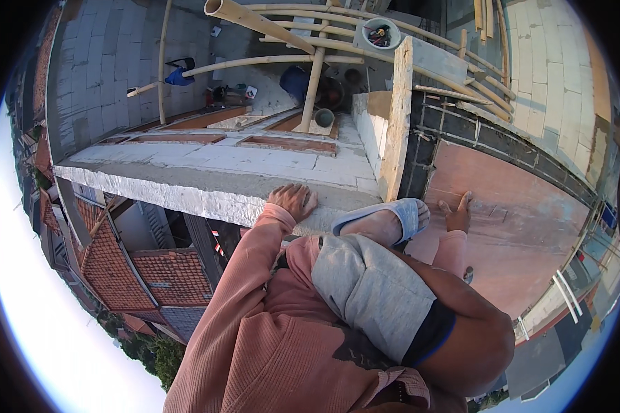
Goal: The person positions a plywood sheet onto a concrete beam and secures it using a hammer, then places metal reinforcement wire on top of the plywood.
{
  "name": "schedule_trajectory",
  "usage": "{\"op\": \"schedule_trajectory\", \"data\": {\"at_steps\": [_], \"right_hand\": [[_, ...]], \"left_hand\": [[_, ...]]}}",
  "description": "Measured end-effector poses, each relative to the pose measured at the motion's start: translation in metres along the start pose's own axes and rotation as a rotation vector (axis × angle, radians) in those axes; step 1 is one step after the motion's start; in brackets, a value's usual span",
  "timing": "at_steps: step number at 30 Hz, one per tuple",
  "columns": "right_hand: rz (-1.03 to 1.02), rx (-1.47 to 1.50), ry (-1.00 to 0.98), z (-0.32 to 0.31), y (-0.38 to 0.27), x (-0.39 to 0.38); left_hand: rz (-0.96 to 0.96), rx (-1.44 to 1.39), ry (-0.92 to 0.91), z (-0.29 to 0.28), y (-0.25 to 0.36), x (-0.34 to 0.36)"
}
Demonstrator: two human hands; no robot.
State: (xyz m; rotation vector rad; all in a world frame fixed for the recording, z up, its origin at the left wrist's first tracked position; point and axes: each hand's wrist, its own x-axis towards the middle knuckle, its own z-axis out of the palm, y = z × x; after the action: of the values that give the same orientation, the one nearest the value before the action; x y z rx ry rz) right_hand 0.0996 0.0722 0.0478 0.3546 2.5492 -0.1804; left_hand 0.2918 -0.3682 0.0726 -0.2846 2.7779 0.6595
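Across the ledge (213, 181), its edge running leftward, lies the loose left hand (293, 200); rightward, the splayed right hand (457, 213) meets a reddish panel (517, 234).

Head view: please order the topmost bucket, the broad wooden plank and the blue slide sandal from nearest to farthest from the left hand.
1. Blue slide sandal: just right of the left hand.
2. Broad wooden plank: farther right and upward.
3. Topmost bucket: farthest, upper right.

No readable text. Board (523, 237), right: a few short dark marks (494, 211), can't tell if writing. Card (251, 91), far, left of centre: pale with some colour, too small to make out any print on it.
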Motion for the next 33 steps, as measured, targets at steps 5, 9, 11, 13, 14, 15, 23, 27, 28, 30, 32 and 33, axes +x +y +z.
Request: {"op": "schedule_trajectory", "data": {"at_steps": [5,9,11,13,14,15,23,27,28,30,32,33], "right_hand": [[0.030,0.078,-0.080,0.008,0.013,0.010],[0.027,0.091,-0.102,0.006,0.019,0.008],[0.007,0.080,-0.097,0.009,0.012,0.005],[-0.010,0.074,-0.091,0.009,0.006,0.002],[-0.021,0.069,-0.094,0.011,0.005,-0.002],[-0.036,0.065,-0.090,0.011,0.002,-0.002],[-0.047,0.037,-0.022,0.003,0.018,-0.004],[-0.034,0.040,-0.004,0.011,0.024,-0.005],[-0.032,0.038,-0.001,0.013,0.024,-0.006],[-0.051,0.035,0.001,0.021,0.015,-0.003],[-0.054,0.038,0.009,0.025,0.016,-0.001],[-0.048,0.036,0.014,0.027,0.017,0.000]], "left_hand": [[0.003,0.038,-0.046,-0.004,0.002,0.000],[-0.102,0.042,-0.250,-0.009,0.003,0.004],[-0.103,0.053,-0.253,-0.015,0.006,0.006],[-0.046,0.108,-0.114,-0.017,0.006,0.004],[-0.058,0.117,-0.120,-0.015,0.005,0.000],[-0.083,0.111,-0.115,-0.012,0.004,-0.001],[-0.119,0.048,-0.132,-0.002,0.005,-0.002],[-0.139,0.067,-0.207,-0.016,0.014,0.004],[-0.136,0.068,-0.191,-0.015,0.012,0.002],[-0.128,0.058,-0.145,-0.015,0.002,-0.007],[-0.107,0.054,-0.144,-0.015,0.001,-0.004],[-0.101,0.061,-0.152,-0.014,0.000,-0.002]]}}
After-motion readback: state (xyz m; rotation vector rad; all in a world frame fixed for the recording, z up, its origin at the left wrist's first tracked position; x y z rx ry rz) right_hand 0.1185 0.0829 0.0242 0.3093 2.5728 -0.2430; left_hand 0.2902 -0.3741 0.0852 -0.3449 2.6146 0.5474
